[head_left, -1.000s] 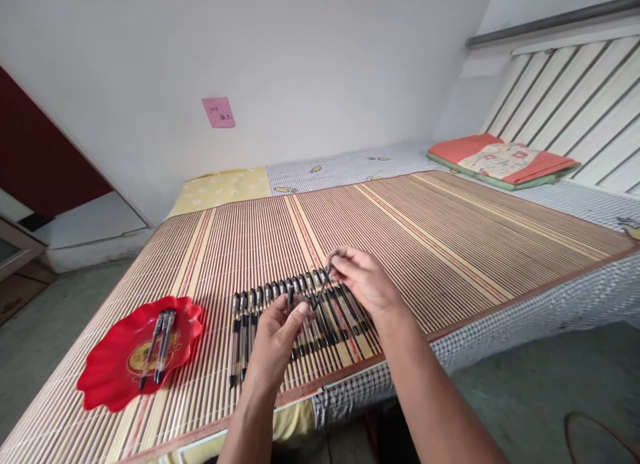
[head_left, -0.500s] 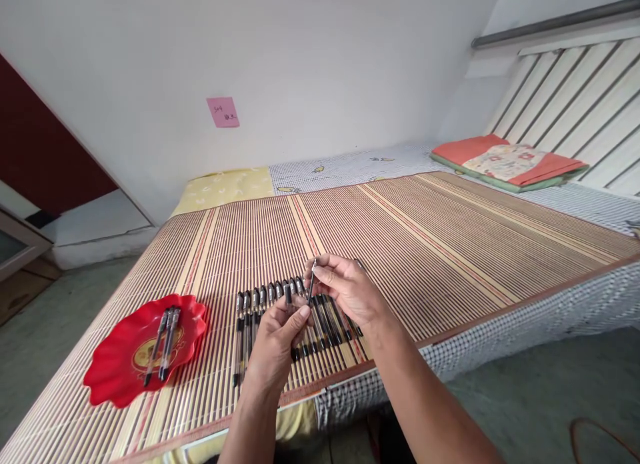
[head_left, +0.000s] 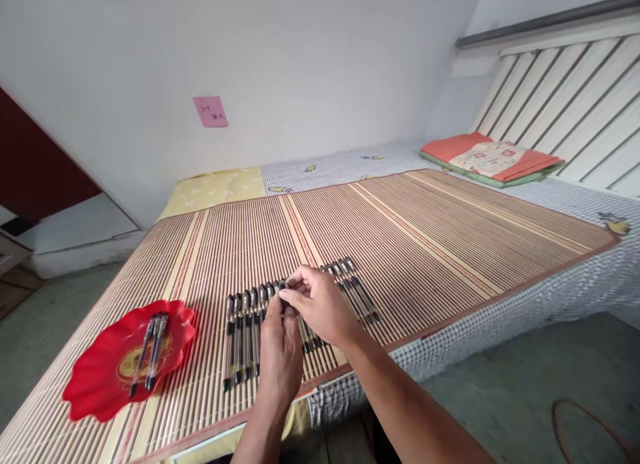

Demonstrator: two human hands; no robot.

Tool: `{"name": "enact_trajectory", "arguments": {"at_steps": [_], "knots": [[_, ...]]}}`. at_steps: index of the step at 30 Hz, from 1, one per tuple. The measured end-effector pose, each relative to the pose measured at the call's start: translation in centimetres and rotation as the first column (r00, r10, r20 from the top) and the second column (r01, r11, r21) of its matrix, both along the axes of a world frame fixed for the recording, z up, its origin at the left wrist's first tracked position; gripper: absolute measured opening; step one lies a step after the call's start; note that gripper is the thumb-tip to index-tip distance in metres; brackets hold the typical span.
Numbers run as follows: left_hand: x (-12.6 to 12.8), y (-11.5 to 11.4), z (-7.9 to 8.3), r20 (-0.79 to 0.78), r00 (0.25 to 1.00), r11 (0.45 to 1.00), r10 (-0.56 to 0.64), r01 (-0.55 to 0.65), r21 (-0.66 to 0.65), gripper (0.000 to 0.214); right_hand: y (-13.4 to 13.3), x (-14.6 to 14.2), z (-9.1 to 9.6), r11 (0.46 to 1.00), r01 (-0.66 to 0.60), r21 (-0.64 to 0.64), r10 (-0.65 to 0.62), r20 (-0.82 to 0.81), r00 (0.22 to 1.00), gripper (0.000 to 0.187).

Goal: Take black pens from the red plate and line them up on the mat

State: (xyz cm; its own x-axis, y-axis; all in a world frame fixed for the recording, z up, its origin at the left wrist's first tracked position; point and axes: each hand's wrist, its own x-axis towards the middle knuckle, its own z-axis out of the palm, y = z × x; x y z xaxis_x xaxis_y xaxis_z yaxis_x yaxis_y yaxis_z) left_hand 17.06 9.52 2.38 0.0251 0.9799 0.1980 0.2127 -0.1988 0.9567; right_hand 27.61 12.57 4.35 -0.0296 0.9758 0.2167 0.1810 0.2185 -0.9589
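My left hand [head_left: 281,341] is closed, its fingertips against those of my right hand [head_left: 323,305], which is pinched shut. Between them is a pen, mostly hidden by the fingers; only a small dark bit shows. Both hands are above a row of black-capped pens with clear barrels, laid side by side on the slatted mat. Pens at the left of the row [head_left: 237,347] and at its right [head_left: 357,289] show plainly; my hands cover the middle ones.
A red scalloped plate [head_left: 95,364] at the left holds several pens [head_left: 150,351]. The bamboo mat [head_left: 400,264] covers much of the bed. Folded orange and green cloth [head_left: 493,159] lies at the far right by white slats [head_left: 565,104]. A pink note [head_left: 211,111] is on the wall.
My hands have come together and shifted slightly left. The thin dark pen with a metal tip that showed between my fingers is now mostly hidden. The view has shifted slightly.
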Motion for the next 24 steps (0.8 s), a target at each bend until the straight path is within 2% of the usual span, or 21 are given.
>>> {"name": "enact_trajectory", "arguments": {"at_steps": [3, 6, 7, 9, 10, 12, 14, 16, 19, 24], "knots": [[-0.2, -0.2, -0.2, -0.013, 0.999, 0.999, -0.037, 0.037, 0.006, 0.042, 0.3, 1.7, 0.4, 1.0, -0.012, 0.011, 0.012, -0.013, 1.0, 0.007], [-0.9, 0.0, -0.5, 0.01, 0.999, 0.998, -0.052, 0.053, -0.016, 0.047, 0.8, 6.6, 0.5, 1.0, 0.016, -0.01, -0.016, 0.042, 0.999, 0.013], [-1.2, 0.1, -0.6, 0.025, 0.998, 0.998, -0.052, 0.052, -0.033, 0.047, 1.0, 8.6, 0.3, 0.999, 0.051, -0.017, -0.049, 0.092, 0.995, 0.014], [-1.6, 0.5, -0.8, 0.062, 0.997, 0.996, -0.045, 0.05, -0.077, 0.046, 1.5, 12.5, -0.6, 0.981, 0.196, 0.009, -0.194, 0.211, 0.958, 0.01], [-1.8, 0.7, -1.0, 0.09, 0.995, 0.994, -0.039, 0.048, -0.101, 0.045, 1.8, 14.2, -1.3, 0.956, 0.294, 0.011, -0.285, 0.284, 0.915, 0.006], [-1.9, 1.1, -1.3, 0.154, 0.987, 0.987, -0.037, 0.06, -0.146, 0.044, 2.4, 16.5, -2.8, 0.911, 0.411, -0.023, -0.359, 0.444, 0.821, 0.005], [-2.0, 1.3, -1.5, 0.2, 0.979, 0.981, -0.05, 0.086, -0.176, 0.042, 3.0, 17.5, -4.2, 0.885, 0.46, -0.074, -0.335, 0.583, 0.74, 0.009], [-1.9, 1.4, -1.7, 0.214, 0.974, 0.974, -0.074, 0.116, -0.196, 0.041, 3.5, 17.4, -5.4, 0.876, 0.465, -0.126, -0.272, 0.669, 0.692, 0.012], [-1.9, 1.4, -1.6, 0.209, 0.973, 0.967, -0.099, 0.143, -0.208, 0.04, 4.2, 16.9, -6.6, 0.872, 0.453, -0.183, -0.206, 0.702, 0.681, 0.014], [-1.7, 1.3, -1.3, 0.189, 0.977, 0.966, -0.102, 0.142, -0.217, 0.04, 5.1, 16.7, -7.9, 0.865, 0.45, -0.222, -0.17, 0.714, 0.679, 0.013]]}}
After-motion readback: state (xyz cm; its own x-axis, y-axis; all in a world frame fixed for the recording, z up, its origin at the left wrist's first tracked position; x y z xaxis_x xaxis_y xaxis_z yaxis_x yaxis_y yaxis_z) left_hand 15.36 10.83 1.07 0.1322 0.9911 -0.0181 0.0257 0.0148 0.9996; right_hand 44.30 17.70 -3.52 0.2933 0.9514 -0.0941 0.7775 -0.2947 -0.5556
